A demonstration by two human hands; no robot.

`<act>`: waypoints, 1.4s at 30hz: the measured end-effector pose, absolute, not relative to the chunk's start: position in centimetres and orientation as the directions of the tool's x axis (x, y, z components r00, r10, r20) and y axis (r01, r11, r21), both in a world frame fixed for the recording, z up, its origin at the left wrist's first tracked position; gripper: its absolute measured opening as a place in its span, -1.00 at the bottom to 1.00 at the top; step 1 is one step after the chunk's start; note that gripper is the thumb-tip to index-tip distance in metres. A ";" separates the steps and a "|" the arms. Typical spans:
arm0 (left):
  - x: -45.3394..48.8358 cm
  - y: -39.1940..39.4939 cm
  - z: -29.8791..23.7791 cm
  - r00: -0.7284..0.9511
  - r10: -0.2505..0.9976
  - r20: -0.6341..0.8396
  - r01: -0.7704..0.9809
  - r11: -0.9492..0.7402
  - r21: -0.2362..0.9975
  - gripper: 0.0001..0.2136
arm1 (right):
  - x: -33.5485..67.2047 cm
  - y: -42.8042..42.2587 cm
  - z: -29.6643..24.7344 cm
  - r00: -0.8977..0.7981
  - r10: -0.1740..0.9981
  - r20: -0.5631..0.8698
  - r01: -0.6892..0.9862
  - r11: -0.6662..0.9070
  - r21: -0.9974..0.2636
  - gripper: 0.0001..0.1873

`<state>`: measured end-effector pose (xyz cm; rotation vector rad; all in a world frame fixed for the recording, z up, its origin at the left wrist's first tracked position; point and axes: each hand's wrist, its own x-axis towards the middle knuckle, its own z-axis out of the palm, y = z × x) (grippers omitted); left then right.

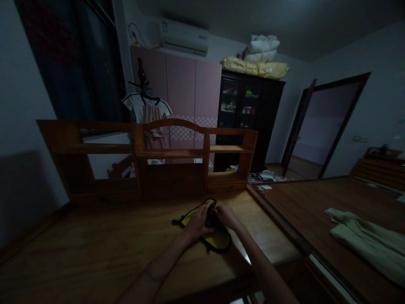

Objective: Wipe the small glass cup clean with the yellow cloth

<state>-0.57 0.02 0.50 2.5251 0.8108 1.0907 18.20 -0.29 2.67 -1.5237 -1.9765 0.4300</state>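
Note:
On the wooden desk a yellow case (220, 241) with black edging lies spread flat, its two rounded halves to either side of my hands. Above its middle is a small dark object (211, 218), whose kind I cannot make out in the dim light. My left hand (198, 221) wraps around this object from the left, thumb low and fingers over the top. From the right, my right hand (225, 216) has its fingers bent and pressed together at the object's upper side. My fingers hide much of the object and the case's centre.
A wooden shelf unit (172, 153) rises along the back of the desk (104, 240). A raised wooden edge (272, 215) runs down the right. Beyond it, pale green cloth (363, 240) lies on a brown surface. Clothes (147, 105) hang behind the shelf, before a pink wardrobe (180, 84).

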 end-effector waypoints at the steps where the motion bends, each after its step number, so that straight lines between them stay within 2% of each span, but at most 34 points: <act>1: -0.6 0.1 0.4 0.556 0.599 0.577 0.387 -0.800 0.458 -0.06 | 18.5 -0.1 2.9 -0.190 0.950 0.249 0.746 0.305 -0.593 -0.70; 3: -0.5 0.3 0.1 0.551 0.604 0.576 0.393 -0.796 0.460 -0.04 | 19.2 0.2 3.1 -0.256 0.941 0.222 0.711 0.339 -0.616 -0.68; 6: -0.3 0.5 -0.3 0.554 0.606 0.571 0.409 -0.795 0.448 -0.05 | 19.9 0.7 3.0 -0.358 0.914 0.192 0.644 0.390 -0.659 -0.77; 9: -0.2 0.5 -0.4 0.568 0.613 0.550 0.421 -0.790 0.446 -0.03 | 19.7 1.3 2.2 -0.393 0.896 0.207 0.606 0.422 -0.674 -0.61; 14: -0.2 0.4 -0.2 0.547 0.625 0.557 0.458 -0.780 0.426 -0.04 | 18.6 2.0 0.5 -0.328 0.898 0.294 0.621 0.439 -0.649 -0.68; 21: 0.1 0.6 -0.7 0.562 0.577 0.592 0.491 -0.809 0.323 -0.03 | 18.7 1.2 -1.3 -0.188 0.902 0.389 0.606 0.418 -0.677 -0.69; 24: 0.0 0.6 -0.7 0.516 0.592 0.619 0.538 -0.786 0.304 -0.06 | 18.1 1.0 -1.1 -0.113 0.907 0.406 0.415 0.414 -0.810 -0.62; 27: -0.4 0.4 -0.4 0.457 0.565 0.687 0.556 -0.785 0.275 -0.16 | 16.9 0.8 -0.5 -0.100 0.954 0.283 0.105 0.293 -0.950 -0.60; 30: -0.5 0.1 -0.3 0.422 0.524 0.740 0.568 -0.789 0.234 -0.26 | 16.1 0.4 -0.1 -0.165 0.979 0.121 -0.117 0.102 -0.988 -0.66; 32: -0.3 0.1 -0.4 0.414 0.504 0.758 0.587 -0.784 0.200 -0.28 | 15.9 0.1 0.0 -0.211 0.973 0.096 -0.174 0.059 -0.983 -0.69; 37: 0.3 0.2 -0.7 0.493 0.419 0.763 0.587 -0.807 0.063 -0.33 | 16.3 0.0 -0.5 -0.150 0.972 0.180 -0.164 0.155 -0.974 -0.65; 39: 0.4 0.1 -0.4 0.527 0.380 0.760 0.571 -0.821 0.014 -0.34 | 16.6 0.1 -0.7 -0.114 0.957 0.266 -0.109 0.254 -0.961 -0.66; 42: 0.4 -0.2 0.1 0.569 0.394 0.721 0.551 -0.834 0.021 -0.34 | 17.3 0.4 -0.8 -0.105 0.897 0.430 0.050 0.437 -0.898 -0.67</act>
